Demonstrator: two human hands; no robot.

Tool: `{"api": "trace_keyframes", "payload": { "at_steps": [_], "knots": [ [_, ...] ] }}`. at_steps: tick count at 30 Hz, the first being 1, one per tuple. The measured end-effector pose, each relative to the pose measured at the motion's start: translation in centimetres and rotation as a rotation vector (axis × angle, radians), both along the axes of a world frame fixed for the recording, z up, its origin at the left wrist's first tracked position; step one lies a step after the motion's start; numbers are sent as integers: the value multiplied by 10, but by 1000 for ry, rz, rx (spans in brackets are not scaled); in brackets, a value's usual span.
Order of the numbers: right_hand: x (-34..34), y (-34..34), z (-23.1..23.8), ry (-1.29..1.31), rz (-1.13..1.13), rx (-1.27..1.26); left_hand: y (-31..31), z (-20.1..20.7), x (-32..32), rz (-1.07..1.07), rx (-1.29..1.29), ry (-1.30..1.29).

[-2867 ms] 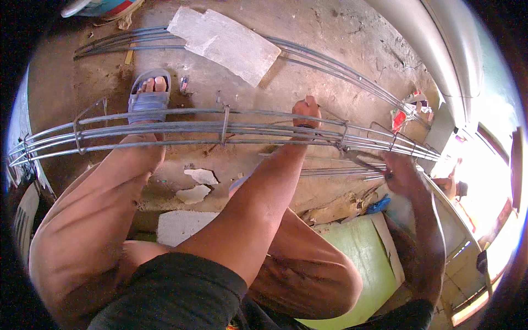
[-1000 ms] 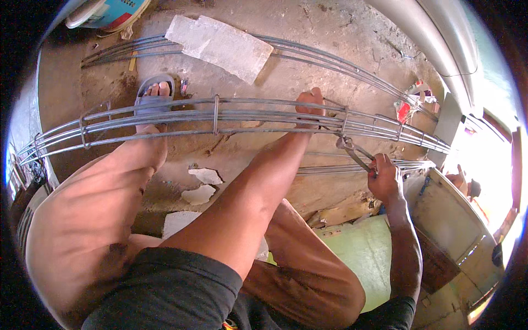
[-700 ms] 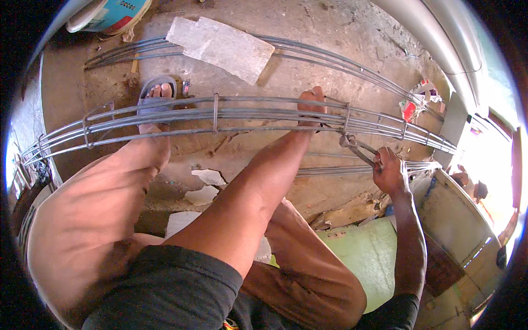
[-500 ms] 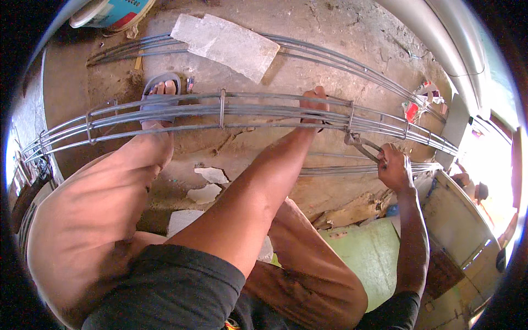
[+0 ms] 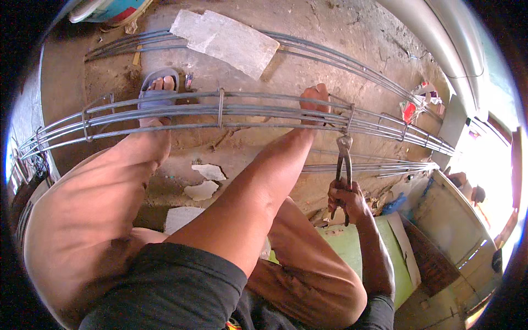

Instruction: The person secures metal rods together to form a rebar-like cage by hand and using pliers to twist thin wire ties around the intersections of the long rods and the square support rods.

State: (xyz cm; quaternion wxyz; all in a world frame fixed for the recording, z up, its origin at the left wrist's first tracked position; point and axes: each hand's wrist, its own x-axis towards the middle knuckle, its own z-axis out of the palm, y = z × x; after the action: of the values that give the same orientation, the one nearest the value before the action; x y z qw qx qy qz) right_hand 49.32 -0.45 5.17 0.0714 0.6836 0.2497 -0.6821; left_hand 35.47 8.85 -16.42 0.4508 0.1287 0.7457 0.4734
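Laid crosswise in front of the person: a rebar cage of long steel rods held in rectangular stirrups, long axis running left to right, curved by the lens. On the cage's near side, toward its right part: steel pincers, long axis nearly square to the rods, head pointing away from the person toward the cage, handles running back toward the body, slightly spread. Pincer head right at the near end of a stirrup; cannot tell whether biting on wire there. Wrapped firmly around the handles: the right hand. At the cage's far rods, just left of that stirrup: the left hand, clenched into a fist; cannot tell whether around a rod or wire. At the cage's left part, crossed by rods: a sandaled foot. Beyond the cage: a broken white slab lying across a second rod bundle. On the cage's near side, behind the pincers: a pale green board.
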Motion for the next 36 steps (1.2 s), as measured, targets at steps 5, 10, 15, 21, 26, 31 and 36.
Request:
{"api": "trace_keyframes", "payload": {
  "at_steps": [5,10,15,21,26,31,36],
  "knots": [
    [12,-2,-3,-25,240,184,-9,-22,12,-247,217,237],
    [23,-2,-4,-27,268,364,-58,4,7,-425,168,274],
    [33,9,4,65,260,315,-121,82,21,-521,138,-1090],
    [38,23,13,85,370,132,-106,124,58,-298,305,-1063],
    [8,-5,36,-371,658,638,-105,136,62,-18,296,-1257],
    [-11,-73,39,-1046,1075,977,-97,147,78,92,142,-1071],
    [6,-72,3,-1152,953,1068,-92,150,84,61,83,-1004]
  ]
}}
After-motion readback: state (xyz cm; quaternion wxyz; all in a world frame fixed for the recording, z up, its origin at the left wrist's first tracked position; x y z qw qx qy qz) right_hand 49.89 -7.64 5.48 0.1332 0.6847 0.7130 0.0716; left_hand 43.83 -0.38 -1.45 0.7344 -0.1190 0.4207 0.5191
